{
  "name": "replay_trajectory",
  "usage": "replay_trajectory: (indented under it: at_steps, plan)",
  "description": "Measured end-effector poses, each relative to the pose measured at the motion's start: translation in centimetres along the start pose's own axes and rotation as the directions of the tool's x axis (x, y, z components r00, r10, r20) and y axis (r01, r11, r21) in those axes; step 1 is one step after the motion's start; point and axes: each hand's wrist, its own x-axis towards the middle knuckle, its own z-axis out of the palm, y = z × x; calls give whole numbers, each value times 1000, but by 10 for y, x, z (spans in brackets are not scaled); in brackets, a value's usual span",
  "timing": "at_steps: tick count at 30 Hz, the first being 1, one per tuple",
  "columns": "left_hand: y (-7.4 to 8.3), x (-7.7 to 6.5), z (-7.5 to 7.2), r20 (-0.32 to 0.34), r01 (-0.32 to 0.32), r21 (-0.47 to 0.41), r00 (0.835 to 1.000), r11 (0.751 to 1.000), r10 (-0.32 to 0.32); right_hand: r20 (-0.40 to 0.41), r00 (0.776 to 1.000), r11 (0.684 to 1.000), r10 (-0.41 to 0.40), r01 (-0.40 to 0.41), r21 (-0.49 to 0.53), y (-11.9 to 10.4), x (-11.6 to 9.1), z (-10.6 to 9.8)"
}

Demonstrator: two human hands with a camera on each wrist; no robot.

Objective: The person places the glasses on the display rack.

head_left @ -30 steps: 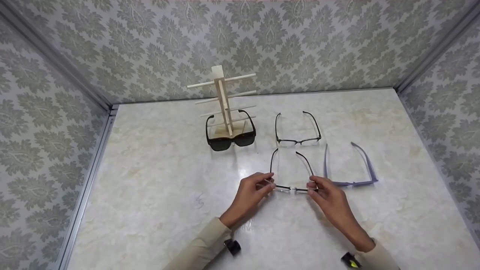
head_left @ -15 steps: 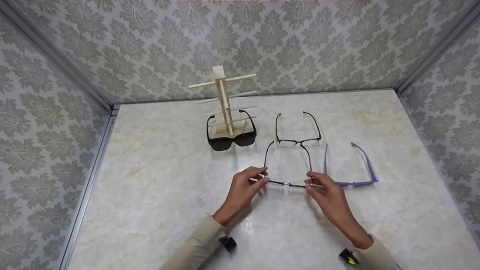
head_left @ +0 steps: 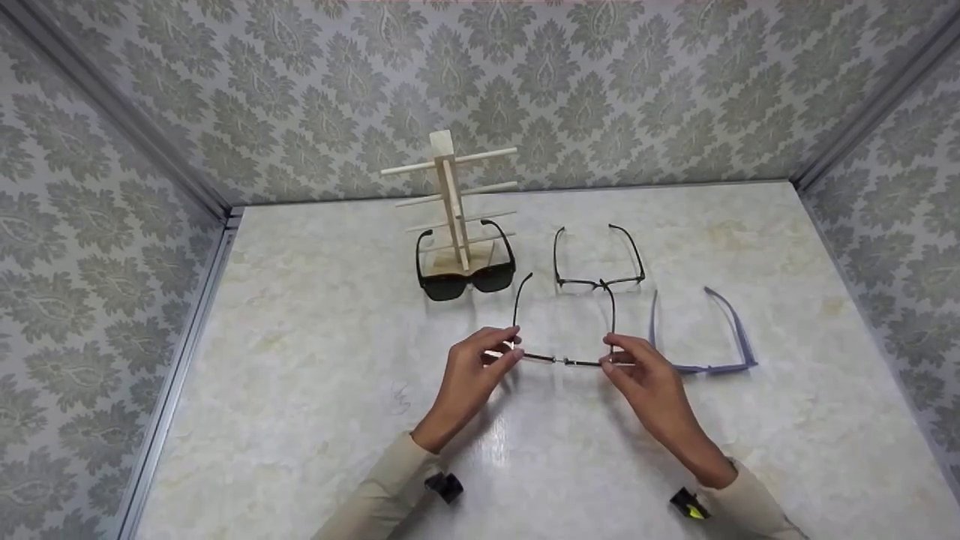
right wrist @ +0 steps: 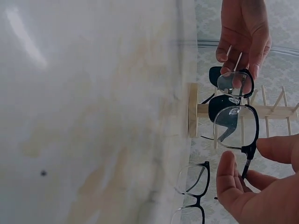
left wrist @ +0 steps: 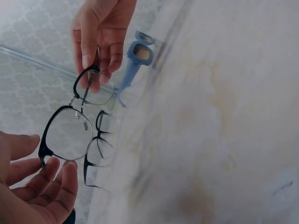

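Observation:
A pair of eyeglasses with dark upper rims, clear lenses and a silvery bridge is held between both hands, its temples spread and pointing away from the person. My left hand pinches the left end of the frame by the hinge. At the opposite end, my right hand pinches the right hinge with thumb and fingers. In the left wrist view the eyeglasses' lenses stand above the table surface. Behind them in the right wrist view appear dark sunglasses on the wooden display stand.
The wooden stand with several crossbars rises at the back, black sunglasses on its lowest bar. Black-rimmed glasses lie open to its right. Purple glasses lie beside my right hand. Patterned walls border the table.
Both hands have raised the eyeglasses and carried them left and slightly toward the stand. The other glasses and the stand have stayed in place.

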Motion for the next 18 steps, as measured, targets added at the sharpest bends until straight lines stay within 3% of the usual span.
replay_trajectory:
  at_steps: [18]
  plan:
    - [15,-8,-26,-61,-14,26,998,1000,15,48,998,999,-32,33,-16,-21,16,14]
